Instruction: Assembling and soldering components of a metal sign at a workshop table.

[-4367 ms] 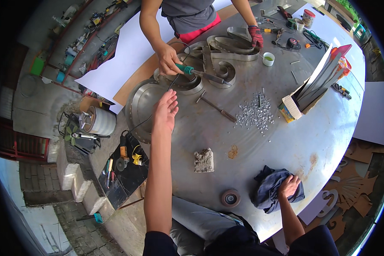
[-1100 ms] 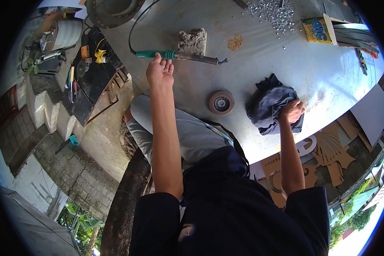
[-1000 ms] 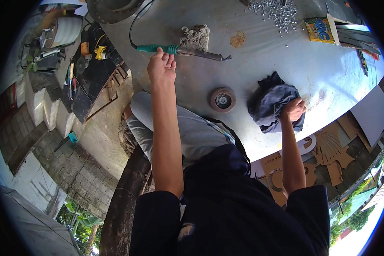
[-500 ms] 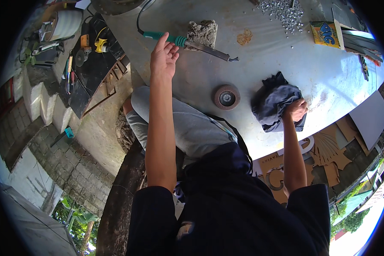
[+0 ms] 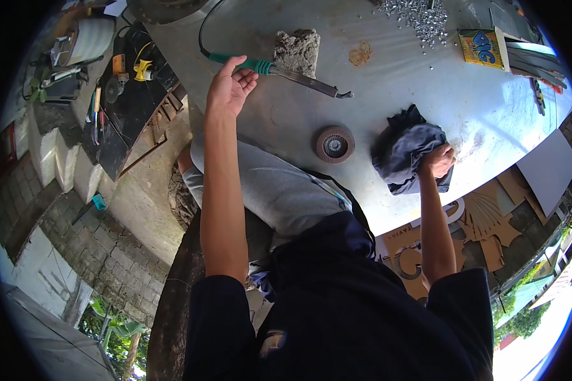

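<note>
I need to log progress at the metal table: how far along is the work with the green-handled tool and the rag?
Done: nothing on the table looks finished. In hand: the left hand is at the green-handled tool, fingers open, not yet gripping; the right hand presses a dark rag onto the metal table. Left: the grinding disc and grey block lie untouched.

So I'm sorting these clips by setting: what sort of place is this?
Probably an open-air metal workshop. A large sheet-metal table carries a green-handled soldering iron and a grinding disc, hand tools lie beside it, and a block wall and greenery show beyond.
</note>
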Action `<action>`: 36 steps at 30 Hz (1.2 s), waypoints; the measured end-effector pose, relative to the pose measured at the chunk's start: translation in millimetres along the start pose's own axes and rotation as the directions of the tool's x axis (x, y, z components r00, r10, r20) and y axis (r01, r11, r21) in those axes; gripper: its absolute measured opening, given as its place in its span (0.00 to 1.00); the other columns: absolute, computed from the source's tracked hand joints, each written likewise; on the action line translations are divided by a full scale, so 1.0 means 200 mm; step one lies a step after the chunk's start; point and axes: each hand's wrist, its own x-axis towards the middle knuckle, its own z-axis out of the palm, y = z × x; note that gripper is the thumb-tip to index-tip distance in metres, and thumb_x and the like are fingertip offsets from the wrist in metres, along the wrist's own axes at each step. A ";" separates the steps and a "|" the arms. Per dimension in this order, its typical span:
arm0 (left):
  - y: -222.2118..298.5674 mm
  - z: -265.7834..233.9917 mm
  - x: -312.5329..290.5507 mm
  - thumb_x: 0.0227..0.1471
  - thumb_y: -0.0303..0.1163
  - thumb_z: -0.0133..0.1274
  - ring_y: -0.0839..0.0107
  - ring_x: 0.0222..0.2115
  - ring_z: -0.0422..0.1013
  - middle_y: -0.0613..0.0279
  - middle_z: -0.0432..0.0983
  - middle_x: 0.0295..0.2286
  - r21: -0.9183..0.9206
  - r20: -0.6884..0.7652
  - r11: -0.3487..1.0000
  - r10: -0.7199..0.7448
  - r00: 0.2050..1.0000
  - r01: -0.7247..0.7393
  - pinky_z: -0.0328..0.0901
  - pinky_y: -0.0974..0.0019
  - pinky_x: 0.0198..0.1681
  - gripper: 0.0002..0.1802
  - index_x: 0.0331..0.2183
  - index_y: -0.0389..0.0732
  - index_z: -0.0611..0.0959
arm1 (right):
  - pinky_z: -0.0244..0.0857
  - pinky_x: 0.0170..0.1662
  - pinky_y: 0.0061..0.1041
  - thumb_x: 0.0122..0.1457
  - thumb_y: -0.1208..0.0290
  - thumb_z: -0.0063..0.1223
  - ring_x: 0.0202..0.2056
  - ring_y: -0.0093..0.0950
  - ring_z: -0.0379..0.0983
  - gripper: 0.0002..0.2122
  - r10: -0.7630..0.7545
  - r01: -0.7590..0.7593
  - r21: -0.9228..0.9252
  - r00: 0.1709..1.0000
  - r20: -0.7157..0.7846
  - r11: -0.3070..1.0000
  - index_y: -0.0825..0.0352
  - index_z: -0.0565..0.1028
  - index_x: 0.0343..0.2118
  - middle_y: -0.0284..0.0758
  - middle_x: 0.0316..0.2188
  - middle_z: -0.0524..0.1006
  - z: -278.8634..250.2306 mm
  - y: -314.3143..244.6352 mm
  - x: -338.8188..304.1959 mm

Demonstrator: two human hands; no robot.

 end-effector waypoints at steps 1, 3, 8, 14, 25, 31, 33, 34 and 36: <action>0.00 -0.01 -0.02 0.42 0.33 0.58 0.71 0.25 0.66 0.64 0.67 0.23 -0.006 0.020 1.000 0.003 1.000 -0.003 0.63 0.70 0.33 0.11 0.27 0.42 0.73 | 0.62 0.40 0.42 0.59 0.56 0.28 0.37 0.43 0.69 0.20 0.007 -0.007 -0.004 1.000 0.005 1.000 0.63 0.71 0.40 0.47 0.35 0.71 -0.01 -0.01 -0.01; 0.01 -0.03 -0.05 0.40 0.31 0.57 0.70 0.22 0.68 0.62 0.68 0.22 0.028 0.042 0.999 0.014 0.999 -0.016 0.65 0.69 0.31 0.10 0.25 0.42 0.72 | 0.62 0.40 0.42 0.59 0.56 0.28 0.37 0.43 0.69 0.20 -0.003 0.003 -0.008 1.000 0.000 1.000 0.64 0.71 0.40 0.47 0.35 0.71 0.00 0.00 0.00; -0.03 -0.05 -0.09 0.40 0.33 0.57 0.70 0.20 0.69 0.61 0.71 0.20 0.020 0.019 0.999 0.043 0.999 -0.043 0.66 0.69 0.30 0.10 0.24 0.42 0.72 | 0.60 0.40 0.42 0.58 0.54 0.29 0.36 0.42 0.69 0.21 -0.001 0.002 0.030 0.999 -0.039 1.000 0.65 0.72 0.38 0.46 0.35 0.70 0.01 0.00 0.02; -0.08 -0.09 -0.07 0.43 0.32 0.56 0.69 0.19 0.71 0.58 0.74 0.22 -0.270 0.144 0.963 0.031 0.989 0.009 0.68 0.69 0.26 0.09 0.26 0.40 0.72 | 0.61 0.35 0.40 0.57 0.56 0.37 0.29 0.40 0.69 0.19 0.051 -0.055 0.236 0.998 0.022 0.970 0.69 0.73 0.29 0.46 0.28 0.71 -0.06 -0.03 -0.03; -0.07 0.02 -0.03 0.41 0.31 0.60 0.69 0.21 0.72 0.61 0.71 0.23 -0.246 -0.007 0.965 0.095 0.995 -0.094 0.69 0.71 0.27 0.12 0.28 0.38 0.75 | 0.51 0.55 0.40 0.38 0.60 0.65 0.53 0.44 0.55 0.43 -0.906 0.781 0.462 0.333 0.262 0.421 0.67 0.54 0.57 0.45 0.51 0.61 -0.28 -0.32 -0.89; -0.07 0.02 -0.02 0.44 0.32 0.58 0.71 0.21 0.72 0.61 0.75 0.25 -0.221 0.036 0.969 0.121 0.992 -0.110 0.68 0.73 0.27 0.10 0.29 0.39 0.76 | 0.59 0.48 0.38 0.38 0.64 0.65 0.48 0.41 0.61 0.39 -0.887 0.758 0.476 0.303 0.349 0.446 0.65 0.59 0.55 0.44 0.48 0.63 -0.27 -0.38 -0.92; -0.06 0.03 -0.03 0.43 0.32 0.58 0.72 0.21 0.72 0.61 0.75 0.25 -0.220 0.034 0.968 0.133 0.991 -0.122 0.68 0.73 0.28 0.10 0.29 0.39 0.76 | 0.62 0.42 0.35 0.40 0.66 0.64 0.41 0.39 0.66 0.33 -0.847 0.730 0.470 0.290 0.445 0.496 0.65 0.63 0.51 0.42 0.43 0.67 -0.30 -0.41 -0.90; -0.06 0.02 -0.03 0.43 0.32 0.58 0.72 0.21 0.72 0.61 0.75 0.25 -0.224 0.037 0.967 0.130 0.991 -0.119 0.68 0.73 0.28 0.10 0.29 0.39 0.76 | 0.65 0.36 0.32 0.41 0.68 0.64 0.35 0.36 0.70 0.27 -0.800 0.699 0.461 0.271 0.536 0.546 0.64 0.68 0.47 0.41 0.38 0.71 -0.32 -0.42 -0.88; -0.07 0.02 -0.01 0.43 0.32 0.59 0.72 0.22 0.72 0.61 0.75 0.25 -0.211 0.022 0.971 0.121 0.992 -0.113 0.67 0.73 0.28 0.11 0.29 0.39 0.76 | 0.66 0.33 0.32 0.43 0.69 0.61 0.31 0.36 0.71 0.21 -0.808 0.625 0.547 0.256 0.531 0.557 0.65 0.71 0.42 0.40 0.34 0.72 -0.31 -0.41 -0.83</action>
